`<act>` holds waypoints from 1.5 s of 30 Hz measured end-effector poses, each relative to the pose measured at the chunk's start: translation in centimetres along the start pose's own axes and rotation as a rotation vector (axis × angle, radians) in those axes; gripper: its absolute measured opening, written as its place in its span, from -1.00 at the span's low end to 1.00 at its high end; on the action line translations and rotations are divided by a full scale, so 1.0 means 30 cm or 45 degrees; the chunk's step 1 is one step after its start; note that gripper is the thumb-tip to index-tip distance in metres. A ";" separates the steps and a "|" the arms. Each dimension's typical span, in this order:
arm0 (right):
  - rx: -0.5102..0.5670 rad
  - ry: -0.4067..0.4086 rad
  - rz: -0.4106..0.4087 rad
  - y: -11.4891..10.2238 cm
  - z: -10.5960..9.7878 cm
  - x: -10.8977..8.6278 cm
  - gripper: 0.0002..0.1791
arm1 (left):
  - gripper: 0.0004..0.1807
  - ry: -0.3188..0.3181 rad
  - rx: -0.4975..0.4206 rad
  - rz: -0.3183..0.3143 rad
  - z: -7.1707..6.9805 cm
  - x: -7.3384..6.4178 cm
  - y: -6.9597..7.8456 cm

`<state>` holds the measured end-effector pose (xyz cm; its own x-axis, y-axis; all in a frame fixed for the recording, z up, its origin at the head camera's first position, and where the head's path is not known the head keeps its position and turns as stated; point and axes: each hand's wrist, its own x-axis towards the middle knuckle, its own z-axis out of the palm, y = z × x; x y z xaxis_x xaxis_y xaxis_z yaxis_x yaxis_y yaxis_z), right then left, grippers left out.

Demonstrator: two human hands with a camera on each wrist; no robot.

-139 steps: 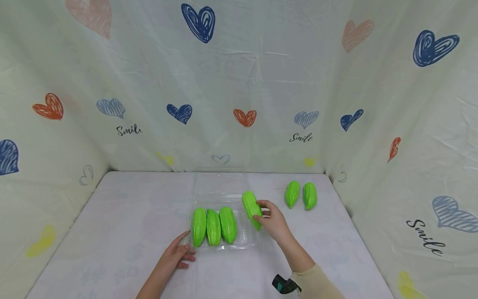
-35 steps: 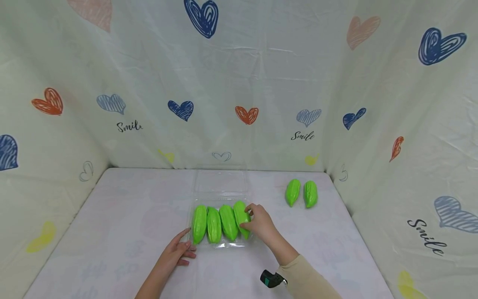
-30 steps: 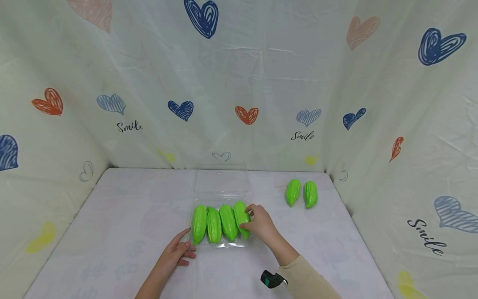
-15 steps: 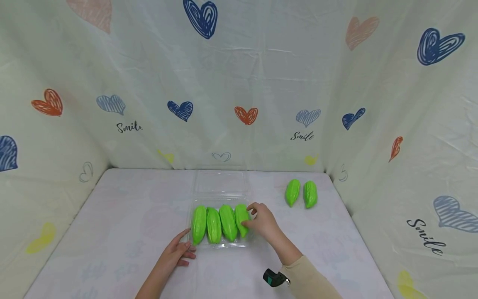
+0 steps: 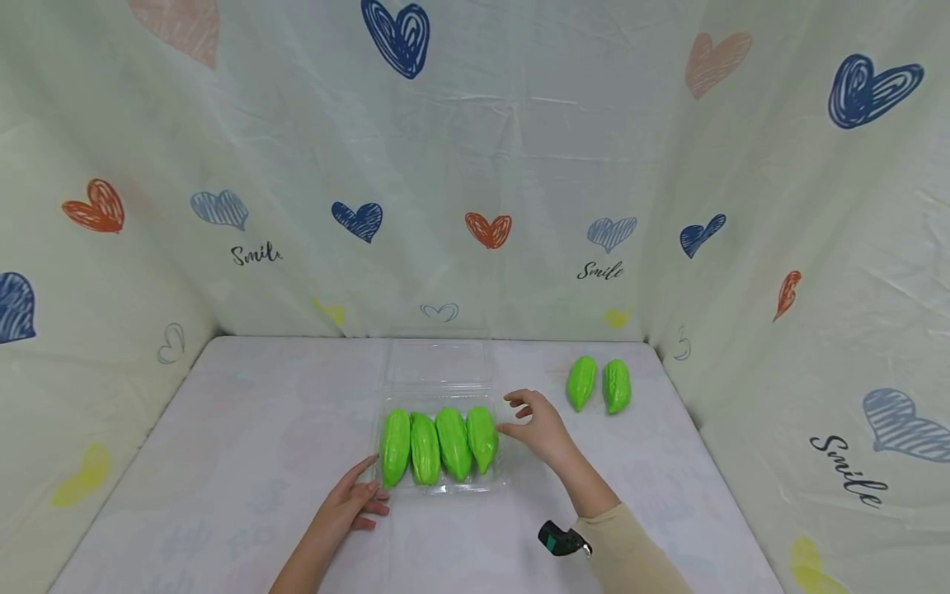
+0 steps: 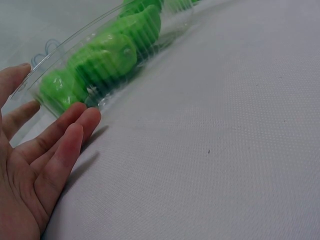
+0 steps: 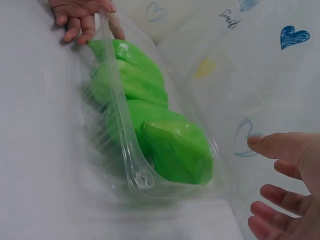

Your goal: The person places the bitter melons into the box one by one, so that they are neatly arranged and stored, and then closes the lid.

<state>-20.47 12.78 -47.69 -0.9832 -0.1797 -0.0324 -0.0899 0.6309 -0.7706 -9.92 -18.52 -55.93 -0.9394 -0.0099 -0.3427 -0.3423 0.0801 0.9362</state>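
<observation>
A clear plastic clamshell box (image 5: 475,487) lies at the table's middle, its lid (image 5: 438,363) folded back. Several green, ridged, gourd-like vegetables stand side by side in it, the rightmost gourd (image 5: 482,439) close to the right wall. My left hand (image 5: 352,499) is at the box's left front corner, its fingertips right at the clear wall in the left wrist view. Just right of the box, my right hand (image 5: 542,427) has its fingers parted around nothing. In the right wrist view, the right hand (image 7: 295,185) stays apart from the gourds.
Two more green gourds lie at the table's back right, one (image 5: 581,384) left of the other (image 5: 617,388). A heart-printed curtain (image 5: 549,165) encloses the back and sides of the white table (image 5: 245,429). A black wrist camera (image 5: 562,539) hangs by the right sleeve.
My right hand has brought a gourd into the box's right end, let it go and drawn back to the right. The gourd now lies straighter in the row. The left hand has stayed put.
</observation>
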 end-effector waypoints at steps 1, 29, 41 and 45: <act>0.001 0.012 0.003 0.007 -0.006 0.003 -0.47 | -0.36 -0.003 0.001 0.004 0.000 0.000 0.000; 0.216 0.296 0.106 0.284 -0.136 0.103 -0.44 | -0.34 -0.014 -0.007 0.011 -0.008 -0.001 -0.005; 0.172 0.367 0.198 0.368 -0.168 0.142 -0.44 | -0.33 -0.016 0.000 -0.016 -0.004 -0.005 -0.008; 0.138 0.397 0.202 0.384 -0.174 0.152 -0.47 | -0.32 -0.003 0.001 -0.009 -0.002 -0.004 -0.006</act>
<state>-26.81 23.16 -53.39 -0.9863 0.1632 0.0256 0.0686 0.5456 -0.8352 -9.76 -18.60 -56.05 -0.9370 -0.0077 -0.3492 -0.3486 0.0805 0.9338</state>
